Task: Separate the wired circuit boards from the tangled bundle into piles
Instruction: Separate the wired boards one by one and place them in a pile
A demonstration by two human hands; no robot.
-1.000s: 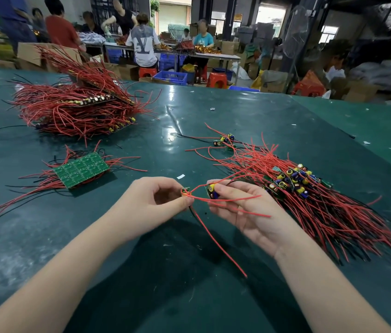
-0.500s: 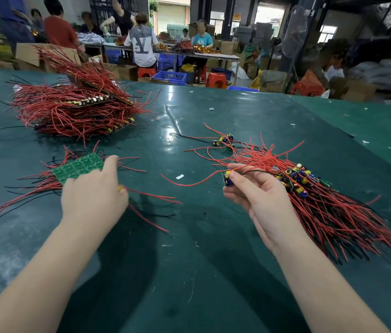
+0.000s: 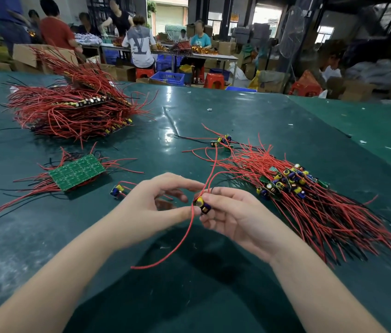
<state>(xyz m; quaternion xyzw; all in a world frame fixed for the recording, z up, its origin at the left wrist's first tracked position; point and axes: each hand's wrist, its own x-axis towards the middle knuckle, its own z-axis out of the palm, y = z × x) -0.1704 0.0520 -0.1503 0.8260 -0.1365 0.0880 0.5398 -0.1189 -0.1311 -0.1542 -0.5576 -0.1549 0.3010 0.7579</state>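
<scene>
Circuit board [image 3: 203, 205] pinched between both hands [image 3: 189, 207]

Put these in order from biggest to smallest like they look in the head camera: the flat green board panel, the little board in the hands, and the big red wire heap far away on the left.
1. big red wire heap
2. flat green board panel
3. little board in the hands

The heap is farthest from the camera yet looks largest.
</scene>
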